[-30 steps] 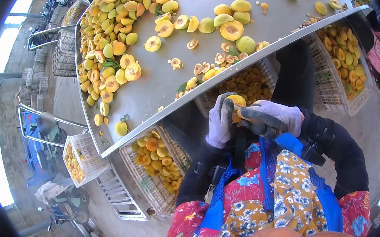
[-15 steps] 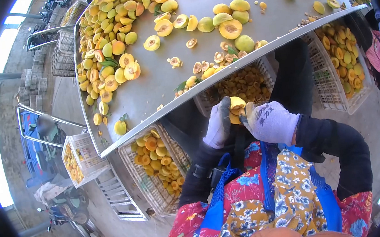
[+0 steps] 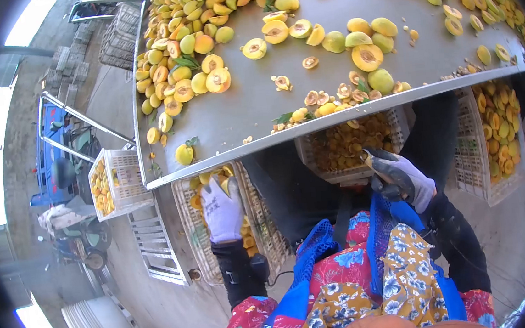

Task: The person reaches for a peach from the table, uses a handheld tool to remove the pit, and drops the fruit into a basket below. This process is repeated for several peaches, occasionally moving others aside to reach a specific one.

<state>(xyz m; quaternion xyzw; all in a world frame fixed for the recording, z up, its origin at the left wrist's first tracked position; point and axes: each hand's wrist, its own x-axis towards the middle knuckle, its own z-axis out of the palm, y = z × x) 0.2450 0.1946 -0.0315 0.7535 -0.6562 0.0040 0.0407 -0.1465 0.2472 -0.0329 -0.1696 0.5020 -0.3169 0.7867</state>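
My left hand (image 3: 222,212), in a white glove, reaches over the left crate (image 3: 255,190) of halved apricots. Its fingers look apart at the fruit, though their tips are partly hidden. My right hand (image 3: 405,180), in a white glove with a dark grey palm, is closed in front of my lap. Something small and narrow pokes out at its fingertips, too small to name. Behind that hand, under the table, a crate (image 3: 307,159) holds brownish apricot pieces. On the metal table (image 3: 238,112) lie many halved apricots (image 3: 367,58) and loose pits (image 3: 310,62).
The table's raised metal edge (image 3: 346,115) runs across in front of me. At the right stands another crate (image 3: 470,172) of apricot halves. Left of the table are a white crate (image 3: 127,188), a slatted crate (image 3: 157,247) and a parked motorbike (image 3: 80,241).
My hands have parted from the apricot they held together. The left hand has moved left over the crate; the right has shifted right. The whole view has swung a little.
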